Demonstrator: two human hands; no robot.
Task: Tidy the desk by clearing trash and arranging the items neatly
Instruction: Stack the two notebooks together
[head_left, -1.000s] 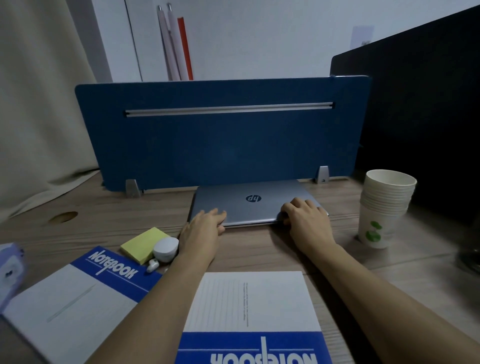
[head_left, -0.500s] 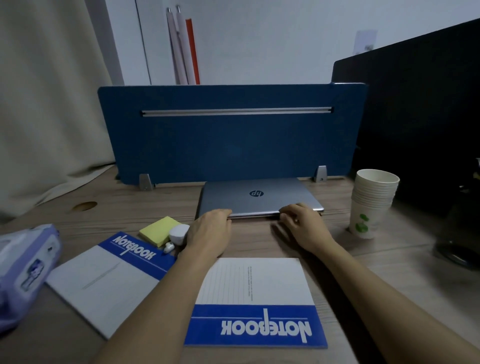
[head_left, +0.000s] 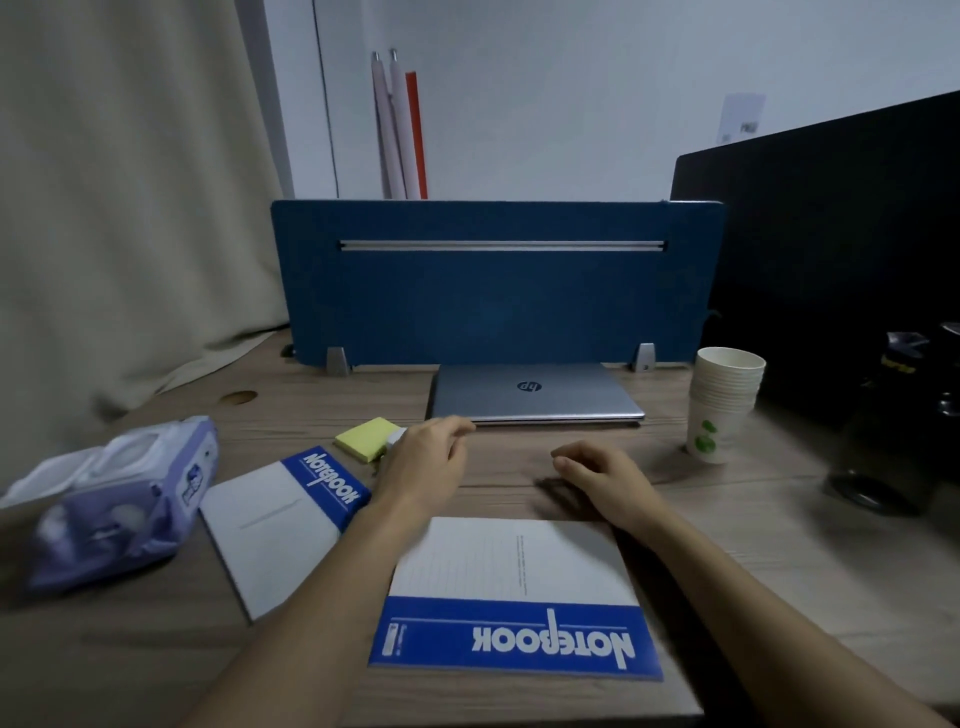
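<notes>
Both hands, left and right, sit loose-fingered and empty mid-frame, just short of the closed laptop at center by the divider; it's probably stiff, heavyish and slick, so I'd grab both side edges.

- Two notebooks before the laptop
- One sticky-note pad, left of laptop
- One cup stack, right
- One wipes pack, far left
- Two hands
</notes>
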